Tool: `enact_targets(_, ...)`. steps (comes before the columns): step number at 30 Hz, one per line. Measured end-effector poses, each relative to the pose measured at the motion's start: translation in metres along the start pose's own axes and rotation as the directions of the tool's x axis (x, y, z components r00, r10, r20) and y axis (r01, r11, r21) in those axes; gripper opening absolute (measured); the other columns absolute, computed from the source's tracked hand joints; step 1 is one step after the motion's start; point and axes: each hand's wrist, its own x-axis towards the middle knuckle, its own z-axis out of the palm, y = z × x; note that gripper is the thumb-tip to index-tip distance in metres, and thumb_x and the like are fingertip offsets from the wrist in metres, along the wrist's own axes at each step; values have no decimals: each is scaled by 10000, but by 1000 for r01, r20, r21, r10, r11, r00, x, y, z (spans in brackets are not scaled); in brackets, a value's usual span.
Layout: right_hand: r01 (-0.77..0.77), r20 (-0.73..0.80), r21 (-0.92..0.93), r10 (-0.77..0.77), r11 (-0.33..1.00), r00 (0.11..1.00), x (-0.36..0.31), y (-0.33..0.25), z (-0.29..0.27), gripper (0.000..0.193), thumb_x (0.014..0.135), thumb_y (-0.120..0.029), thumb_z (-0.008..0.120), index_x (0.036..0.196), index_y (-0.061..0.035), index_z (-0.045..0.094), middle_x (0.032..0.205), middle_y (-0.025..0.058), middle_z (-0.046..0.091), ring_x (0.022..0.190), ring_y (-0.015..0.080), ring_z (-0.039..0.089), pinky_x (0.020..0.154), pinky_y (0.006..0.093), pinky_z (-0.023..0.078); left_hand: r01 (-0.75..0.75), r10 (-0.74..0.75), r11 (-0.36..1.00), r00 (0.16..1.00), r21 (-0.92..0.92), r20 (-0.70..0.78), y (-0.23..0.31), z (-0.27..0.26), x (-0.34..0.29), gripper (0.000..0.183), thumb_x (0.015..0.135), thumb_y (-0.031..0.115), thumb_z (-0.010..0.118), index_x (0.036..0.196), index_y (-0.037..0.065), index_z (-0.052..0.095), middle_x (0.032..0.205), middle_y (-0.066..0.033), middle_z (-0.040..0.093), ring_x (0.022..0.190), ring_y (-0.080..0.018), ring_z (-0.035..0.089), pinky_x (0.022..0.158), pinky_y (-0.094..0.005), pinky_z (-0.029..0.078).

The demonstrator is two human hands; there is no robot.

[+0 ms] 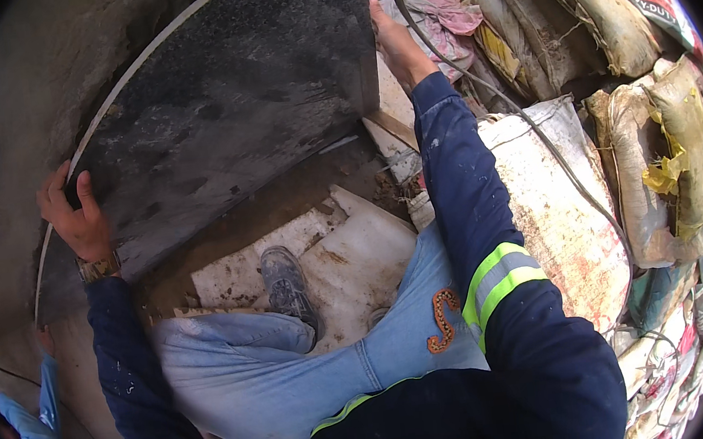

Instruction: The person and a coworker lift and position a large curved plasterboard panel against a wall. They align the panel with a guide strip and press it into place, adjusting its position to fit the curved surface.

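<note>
Left hand (77, 216) clasping curved edge of dark slab (220, 113), right hand (398, 46) at opposite edge, closure unclear, slab spanning between.

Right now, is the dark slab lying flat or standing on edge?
The dark slab stands on edge: its broad face rises steeply, the left hand gripping its top.

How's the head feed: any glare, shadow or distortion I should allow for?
Head view: the white sack at right is bright, nearly washed out in patches; head view: the dark slab is in dimmer light, its surface detail muted; head view: its long edge looks bowed, perhaps partly from the fisheye, and black rings the image; head view: the left hand reads clearly.
</note>
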Motion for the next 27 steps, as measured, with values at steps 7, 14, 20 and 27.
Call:
enact_targets(7,-27,-191,-577,-102,816,976,7,-2,-79,421,945,-375,593,1157,-27,698,1171,206,686,1131,323,632,982,397,464,34,-35,999,999,20,18,-4,-2,-3,355,978,297,628,1137,-20,644,1101,-179,609,1059,-342,566,930,-447,419)
enact_targets(14,-381,-279,-550,266,743,923,-21,-19,-73,395,731,-53,569,1092,42,697,1186,307,636,1176,401,614,981,417,494,24,-26,1000,993,19,113,-19,-14,-4,403,1021,326,532,1149,-55,557,1081,-181,564,966,-314,537,880,-397,422)
enact_targets(20,-179,-351,-341,51,923,935,-5,2,-68,421,933,-383,536,1119,-47,707,1139,231,680,1074,416,638,935,441,502,-25,9,997,980,78,198,-4,-16,11,495,1036,399,444,1162,-71,536,1086,-208,560,1007,-332,526,920,-397,399)
enact_targets(27,-212,-617,13,174,977,767,-8,-15,-102,396,920,-376,584,1011,-12,713,949,216,716,916,382,672,815,412,507,140,-138,990,984,-9,109,-2,-2,0,671,1012,563,355,1181,-60,539,1070,-192,573,974,-300,547,885,-398,417)
